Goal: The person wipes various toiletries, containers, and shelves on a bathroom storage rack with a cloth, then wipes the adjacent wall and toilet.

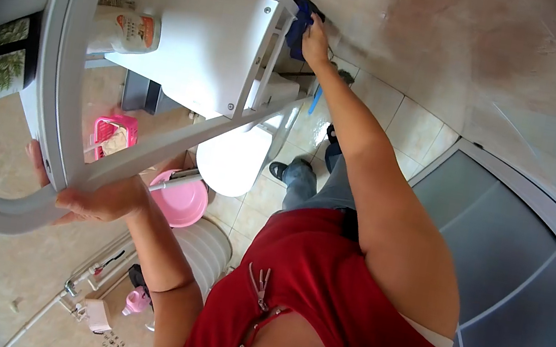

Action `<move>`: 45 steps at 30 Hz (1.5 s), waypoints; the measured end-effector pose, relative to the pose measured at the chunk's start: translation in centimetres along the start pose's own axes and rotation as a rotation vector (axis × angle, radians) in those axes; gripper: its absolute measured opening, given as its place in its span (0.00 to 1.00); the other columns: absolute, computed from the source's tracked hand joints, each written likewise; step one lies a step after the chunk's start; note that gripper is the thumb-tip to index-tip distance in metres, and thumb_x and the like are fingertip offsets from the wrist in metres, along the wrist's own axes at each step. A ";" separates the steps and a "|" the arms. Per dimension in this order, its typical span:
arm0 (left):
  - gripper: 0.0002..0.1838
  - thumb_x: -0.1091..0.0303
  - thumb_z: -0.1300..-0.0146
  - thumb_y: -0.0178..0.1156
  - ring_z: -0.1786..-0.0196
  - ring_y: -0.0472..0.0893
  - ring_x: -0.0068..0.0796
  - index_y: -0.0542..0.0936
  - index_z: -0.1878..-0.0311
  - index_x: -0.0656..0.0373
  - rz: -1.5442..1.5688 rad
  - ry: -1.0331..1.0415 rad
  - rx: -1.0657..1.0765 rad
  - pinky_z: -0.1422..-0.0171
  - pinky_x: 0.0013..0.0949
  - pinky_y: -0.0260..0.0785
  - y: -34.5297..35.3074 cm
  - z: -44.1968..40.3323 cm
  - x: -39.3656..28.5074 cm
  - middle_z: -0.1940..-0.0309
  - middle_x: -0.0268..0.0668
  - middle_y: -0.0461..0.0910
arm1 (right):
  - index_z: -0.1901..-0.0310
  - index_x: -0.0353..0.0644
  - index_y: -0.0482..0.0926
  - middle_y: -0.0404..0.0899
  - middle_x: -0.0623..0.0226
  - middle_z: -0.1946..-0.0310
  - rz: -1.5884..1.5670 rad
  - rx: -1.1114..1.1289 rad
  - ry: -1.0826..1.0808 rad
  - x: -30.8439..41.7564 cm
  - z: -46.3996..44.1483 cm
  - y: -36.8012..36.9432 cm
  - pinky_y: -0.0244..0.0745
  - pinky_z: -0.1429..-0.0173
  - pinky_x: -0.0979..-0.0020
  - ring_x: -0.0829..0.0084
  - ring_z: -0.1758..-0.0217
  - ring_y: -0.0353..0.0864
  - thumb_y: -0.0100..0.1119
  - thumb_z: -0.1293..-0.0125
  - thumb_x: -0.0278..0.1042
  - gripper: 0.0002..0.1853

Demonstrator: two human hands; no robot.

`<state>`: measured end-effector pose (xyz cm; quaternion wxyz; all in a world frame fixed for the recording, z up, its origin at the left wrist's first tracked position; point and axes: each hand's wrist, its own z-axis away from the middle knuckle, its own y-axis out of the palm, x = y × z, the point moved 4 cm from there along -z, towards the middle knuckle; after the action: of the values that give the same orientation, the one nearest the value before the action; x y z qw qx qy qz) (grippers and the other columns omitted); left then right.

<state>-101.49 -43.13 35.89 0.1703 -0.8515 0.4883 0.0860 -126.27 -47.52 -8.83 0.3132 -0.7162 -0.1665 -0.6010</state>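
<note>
My left hand (101, 199) is closed round the lower corner of a white metal rack (147, 161), thumb on the near side and a fingertip showing beyond the post. At the far end of the same rack, my right hand (316, 44) grips a dark blue cloth (301, 27). The cloth is bunched against the rack's upright, close to the tiled wall; part of it is hidden behind my fingers. Between the two hands, a white shelf panel (196, 46) is fixed in the frame, with a white bottle with an orange label (132, 31) beside it.
Under the rack are a white toilet lid (232, 158), a pink basin (181, 201) and a pink basket (115, 135). A frosted glass door (496, 276) stands to the right. Water pipes (63, 292) run along the wall at lower left. My feet are on floor tiles (255, 203).
</note>
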 end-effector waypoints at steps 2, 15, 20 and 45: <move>0.32 0.46 0.25 0.37 0.39 0.74 0.51 0.55 0.36 0.69 -0.020 -0.001 0.014 0.34 0.55 0.69 0.1 -0.1 -0.2 0.44 0.60 0.73 | 0.37 0.32 0.68 0.68 0.43 0.36 0.089 -0.040 -0.017 -2.6 0.4 1.1 0.71 0.38 0.56 0.45 0.41 0.75 0.46 0.35 0.21 0.23; 0.33 0.46 0.28 0.44 0.39 0.75 0.50 0.63 0.39 0.71 0.068 0.034 0.021 0.33 0.55 0.69 -0.2 -0.2 0.5 0.45 0.59 0.74 | 0.54 0.37 0.78 0.76 0.47 0.52 -0.195 0.649 0.150 0.2 17.3 3.4 0.71 0.45 0.60 0.51 0.46 0.75 0.55 0.36 0.31 0.10; 0.33 0.46 0.27 0.43 0.39 0.75 0.50 0.63 0.39 0.72 0.062 0.030 0.017 0.32 0.55 0.69 -0.3 -0.3 0.8 0.45 0.59 0.74 | 0.57 0.32 0.76 0.69 0.44 0.49 -0.024 0.336 -0.088 2.7 21.2 2.3 0.70 0.40 0.57 0.44 0.45 0.71 0.53 0.39 0.22 0.09; 0.37 0.43 0.29 0.46 0.34 0.70 0.43 0.55 0.30 0.65 0.023 0.119 0.024 0.30 0.51 0.67 -0.6 0.2 0.9 0.37 0.54 0.68 | 0.37 0.33 0.69 0.78 0.41 0.48 0.353 0.318 0.177 -6.8 4.2 -2.0 0.69 0.36 0.58 0.46 0.41 0.75 0.56 0.36 0.31 0.26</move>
<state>-100.51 -43.53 35.53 0.1499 -0.8473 0.5085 0.0315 -125.86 -42.35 -15.25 0.5352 -0.6205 -0.1032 -0.5639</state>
